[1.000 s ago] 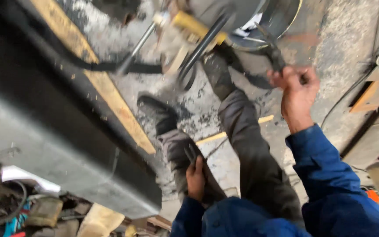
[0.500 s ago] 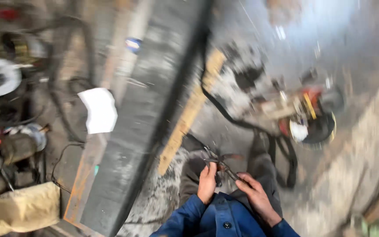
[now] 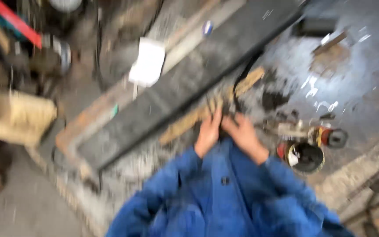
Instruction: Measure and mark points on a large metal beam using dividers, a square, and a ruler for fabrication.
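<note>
Head view, blurred by motion, looks down on a person in a blue jacket (image 3: 224, 197) above a gritty workshop floor (image 3: 356, 79). Both bare hands meet just in front of the chest. Left hand (image 3: 208, 131) and right hand (image 3: 244, 134) sit side by side, fingers pointing away from the body, close to a dark cable (image 3: 238, 87) that loops across the floor. Whether either hand has a grip on the cable or on anything small between them cannot be told; the blur hides the fingers.

Just beyond the hands, a long dark steel beam (image 3: 189, 83) runs diagonally from lower left to upper right. A pale wooden strip (image 3: 211, 107) lies along its near edge, right by the fingertips. A white paper (image 3: 147, 61) lies at the beam's far edge.

To the right of the hands, near the right sleeve, an angle grinder (image 3: 305, 136) lies on the floor with its round dark guard facing up. At far left sits a tan sack (image 3: 16, 116), with a red bar (image 3: 14, 22) and cluttered gear above it.
</note>
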